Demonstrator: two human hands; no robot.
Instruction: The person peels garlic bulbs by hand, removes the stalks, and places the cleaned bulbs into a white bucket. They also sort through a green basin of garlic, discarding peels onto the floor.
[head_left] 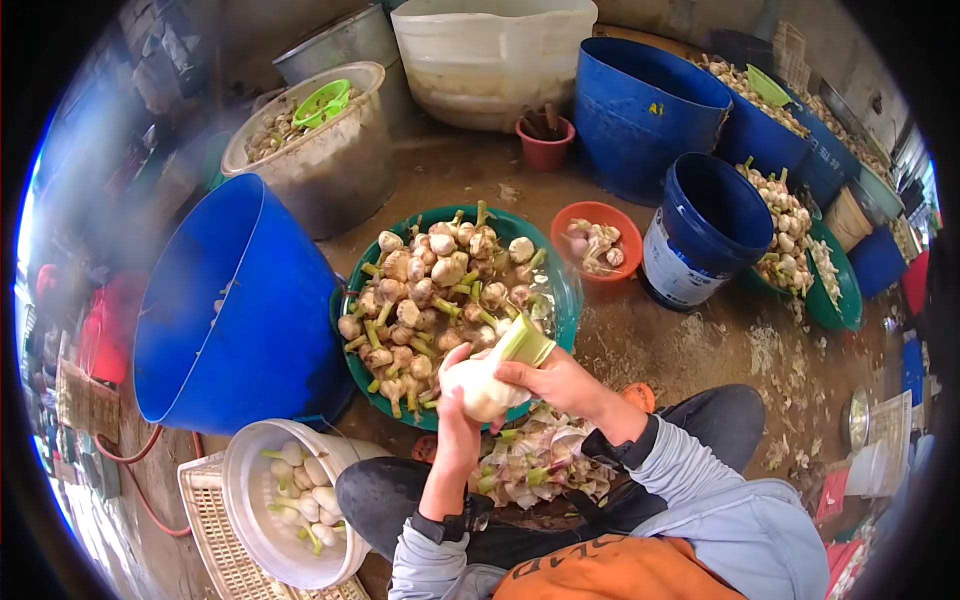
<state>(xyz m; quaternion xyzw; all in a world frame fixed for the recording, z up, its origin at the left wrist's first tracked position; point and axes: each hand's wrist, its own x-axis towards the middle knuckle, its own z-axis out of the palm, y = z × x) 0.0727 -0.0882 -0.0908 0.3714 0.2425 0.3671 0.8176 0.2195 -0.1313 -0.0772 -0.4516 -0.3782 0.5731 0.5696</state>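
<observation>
Both my hands hold one large white garlic bulb with a cut green stem pointing up and right. My left hand cups the bulb from the left and below. My right hand grips it from the right, thumb near the base of the stem. Just beyond is a green basin of water heaped with unpeeled garlic bulbs on short green stems. Beneath my hands, between my legs, lies a pile of peeled garlic skins.
A white bucket with peeled bulbs stands at lower left, in a beige crate. Left is a big blue tub. An orange bowl of garlic and a dark blue bucket stand right of the basin. More tubs line the back.
</observation>
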